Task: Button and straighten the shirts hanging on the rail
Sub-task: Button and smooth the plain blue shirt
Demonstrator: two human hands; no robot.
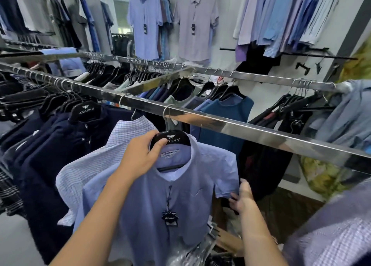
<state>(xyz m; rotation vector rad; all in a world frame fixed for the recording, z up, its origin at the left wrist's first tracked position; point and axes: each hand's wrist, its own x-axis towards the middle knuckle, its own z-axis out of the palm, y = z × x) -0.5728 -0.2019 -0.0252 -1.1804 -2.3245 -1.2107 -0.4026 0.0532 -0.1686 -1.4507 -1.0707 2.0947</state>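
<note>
A light blue short-sleeved shirt (180, 205) hangs on a black hanger (172, 139) from the steel rail (230, 125) in front of me. Its front looks buttoned, and a black price tag (170, 218) dangles on its chest. My left hand (142, 155) grips the hanger at the collar, thumb on the hanger's front. My right hand (241, 197) pinches the hem of the shirt's right-hand sleeve. Just behind on the left hangs a white checked shirt (96, 165).
Dark navy shirts (50, 145) fill the rail to the left. A teal top (226, 115) and dark garments hang on a second rail (251, 77) behind. Shirts hang on the back wall. Crinkled plastic wrap (192, 253) lies low in front. A checked sleeve (331, 235) is at bottom right.
</note>
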